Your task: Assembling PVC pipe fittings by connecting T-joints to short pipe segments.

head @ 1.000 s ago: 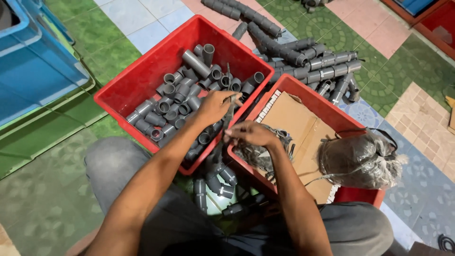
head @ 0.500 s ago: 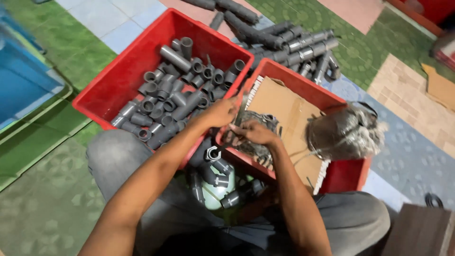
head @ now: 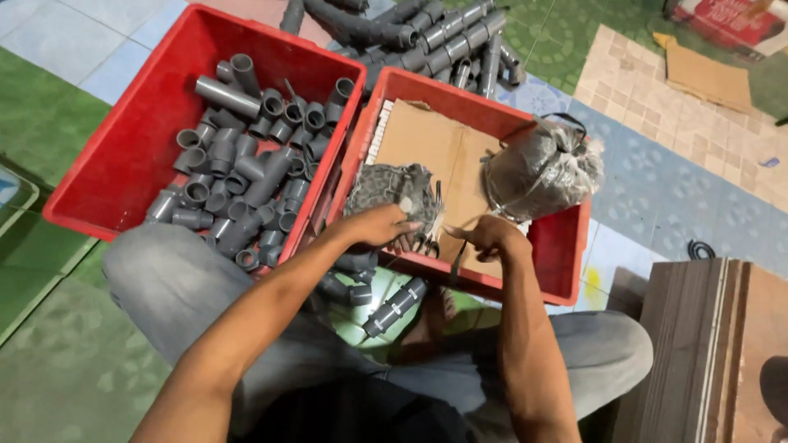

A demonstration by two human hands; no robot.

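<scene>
Crates first: a red crate [head: 107,176] of grey pipe fittings [head: 246,180] sits just beside a second red crate [head: 566,254] lined with cardboard [head: 435,152]. Inside the second lie a tied plastic bag [head: 538,168] of small parts and, nearer the person, a smaller clump of dark metal clips [head: 390,187]. Left hand [head: 382,226] is closed on that clump. Right hand [head: 488,238] is pinched together on something too small to identify.

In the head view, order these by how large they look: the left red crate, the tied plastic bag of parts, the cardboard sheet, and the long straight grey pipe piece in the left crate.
1. left red crate
2. cardboard sheet
3. tied plastic bag, close to the cardboard, which is partly hidden, so unsure
4. straight grey pipe piece
</scene>
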